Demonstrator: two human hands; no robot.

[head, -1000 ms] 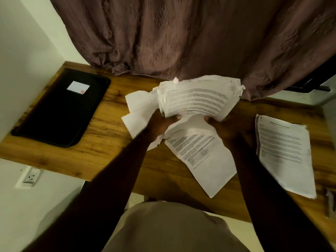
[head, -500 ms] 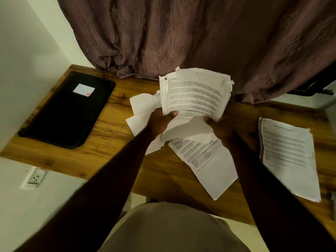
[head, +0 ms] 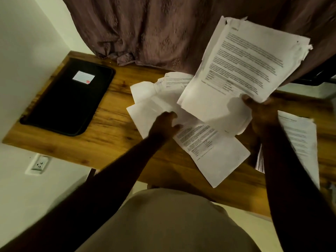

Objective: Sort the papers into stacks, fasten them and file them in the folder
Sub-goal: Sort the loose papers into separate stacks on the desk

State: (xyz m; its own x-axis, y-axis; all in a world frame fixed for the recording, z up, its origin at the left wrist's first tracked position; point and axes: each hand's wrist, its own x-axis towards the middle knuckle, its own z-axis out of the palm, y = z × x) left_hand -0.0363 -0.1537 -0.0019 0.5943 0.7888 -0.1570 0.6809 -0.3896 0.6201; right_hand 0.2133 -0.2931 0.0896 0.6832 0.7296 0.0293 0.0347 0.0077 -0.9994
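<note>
I can't read any txt here. Print on the held sheets (head: 245, 66) is blurred; folder label (head: 84, 77) illegible too.

Paper sheaf (head: 241, 70) in right hand (head: 261, 110)

The widest open path on the wooden desk (head: 112, 135) is the bare strip between the black folder (head: 69, 99), which lies close to the wall (head: 27, 51) at the left, and the loose papers (head: 151, 106) spread across the middle. The curtain (head: 145, 33) closes the back, its folds resting on the desk's rear edge, and a paper stack (head: 300, 139) takes the right end (partly hidden behind the right forearm). Over the middle and right, the sheaf (head: 245, 70) gripped by the right hand (head: 261, 110) hangs tilted in the air and blocks the way, while the left hand (head: 163, 126) lies blurred on the loose papers.
</note>
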